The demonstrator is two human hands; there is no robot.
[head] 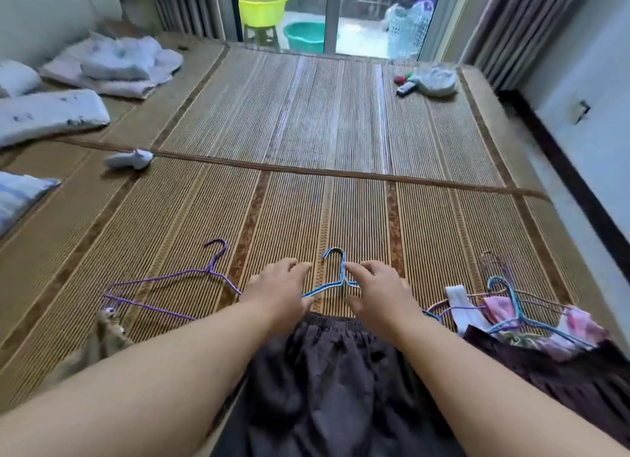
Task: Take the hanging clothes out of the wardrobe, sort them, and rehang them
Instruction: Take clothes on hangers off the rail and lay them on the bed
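Left hand (279, 294) and right hand (378, 294) side by side, each pinching a shoulder of a blue wire hanger (342, 269), dark skirt (327, 371) beneath, bamboo mat (306, 132), purple hanger (209, 271) left.

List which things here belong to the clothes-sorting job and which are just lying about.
In the job: blue hanger, pinched by the right hand; dark skirt; purple hanger; pile of clothes and hangers at right.

Lying about: yellow basin; teal basin; folded bedding; remote.
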